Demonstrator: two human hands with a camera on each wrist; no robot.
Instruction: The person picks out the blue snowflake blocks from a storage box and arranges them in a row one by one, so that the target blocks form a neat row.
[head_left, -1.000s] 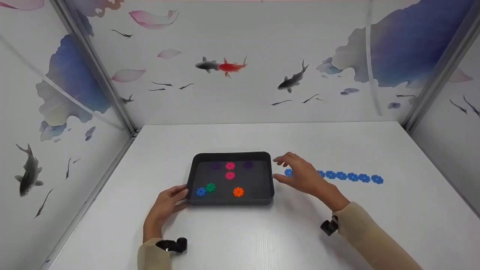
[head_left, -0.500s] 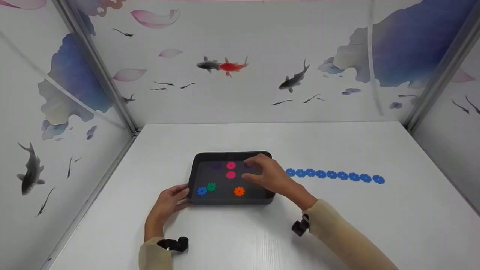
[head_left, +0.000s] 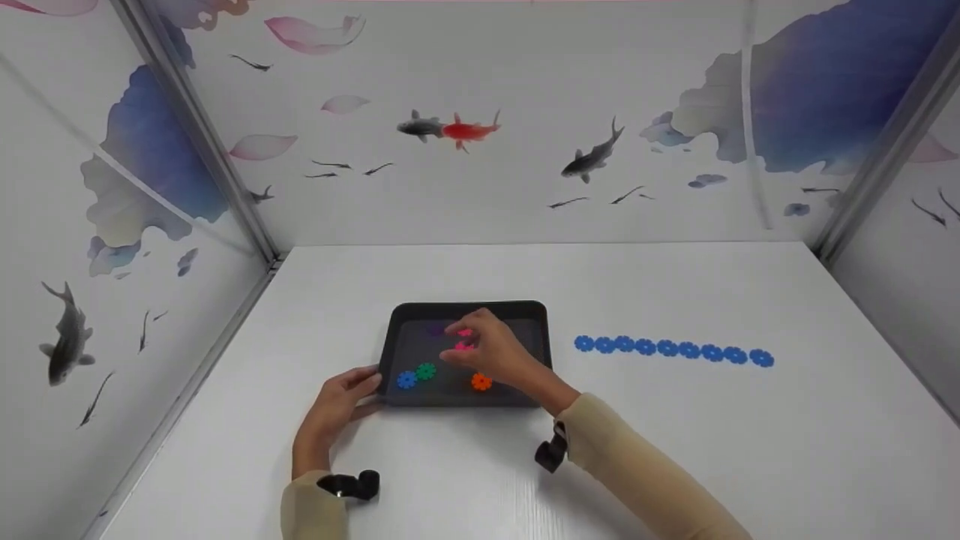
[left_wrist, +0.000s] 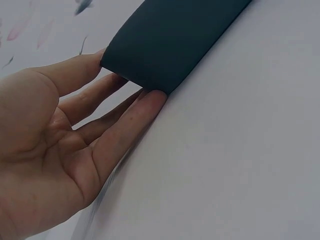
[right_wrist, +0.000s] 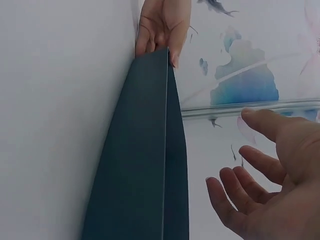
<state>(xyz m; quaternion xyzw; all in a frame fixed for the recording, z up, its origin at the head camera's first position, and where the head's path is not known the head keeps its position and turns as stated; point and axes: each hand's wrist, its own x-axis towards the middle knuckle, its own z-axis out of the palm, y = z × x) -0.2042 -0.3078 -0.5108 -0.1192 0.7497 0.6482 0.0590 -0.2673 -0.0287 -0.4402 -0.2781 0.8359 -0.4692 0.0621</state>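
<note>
A shallow dark tray (head_left: 454, 400) stands on the white table. At its left end my left hand (head_left: 334, 401) holds the corner, thumb at the rim and other fingers against the side. Over the tray hovers my right hand (head_left: 491, 351), thumb and fingers bent apart with nothing between them. Flower-shaped plastic discs lie inside: a blue disc (head_left: 406, 379) beside a green disc (head_left: 426, 371), an orange disc (head_left: 481, 382), a dim purple disc (head_left: 436, 330), and two pink ones, partly covered by the right hand. The second purple one is hidden.
A row of several blue flower discs (head_left: 667, 348) stretches across the white table (head_left: 675, 427) to the right of the tray. Printed wall panels (head_left: 517, 202) with fish and petals enclose the back and sides.
My right hand has moved left from beside the blue row, over the tray's right wall, to above the pink discs. The left hand stays at the tray's corner; the discs appear unmoved.
</note>
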